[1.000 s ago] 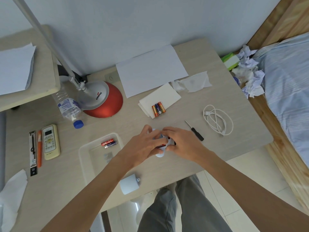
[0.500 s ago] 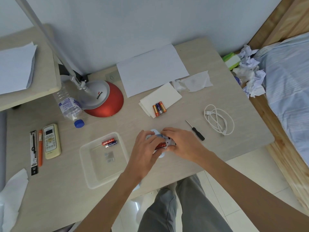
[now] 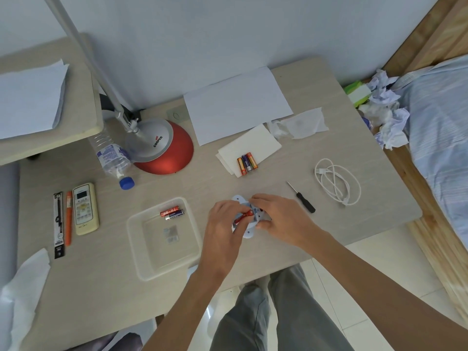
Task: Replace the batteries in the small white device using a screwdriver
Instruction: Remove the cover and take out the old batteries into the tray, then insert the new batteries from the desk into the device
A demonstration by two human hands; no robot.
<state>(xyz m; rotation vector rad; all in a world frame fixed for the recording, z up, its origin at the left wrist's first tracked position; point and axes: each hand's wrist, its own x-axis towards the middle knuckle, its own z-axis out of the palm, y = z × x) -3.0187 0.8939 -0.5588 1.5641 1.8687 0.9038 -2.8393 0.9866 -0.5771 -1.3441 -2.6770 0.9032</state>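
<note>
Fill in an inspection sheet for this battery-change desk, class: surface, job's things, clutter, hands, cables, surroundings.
Surface: pale wood-grain desk, crowded toward the back.
Job's things: small white device open under both hands; red battery tilted at its compartment; two batteries in the clear tray; three batteries on a folded paper; screwdriver lying unused.
Clutter: red-based lamp, water bottle, remote control, orange pen, paper sheet, tissue.
Hands: left hand grips the red battery; right hand steadies the device.
Cables: coiled white cable, loose on the desk.
Surroundings: bed at right, crumpled tissues beside it.
</note>
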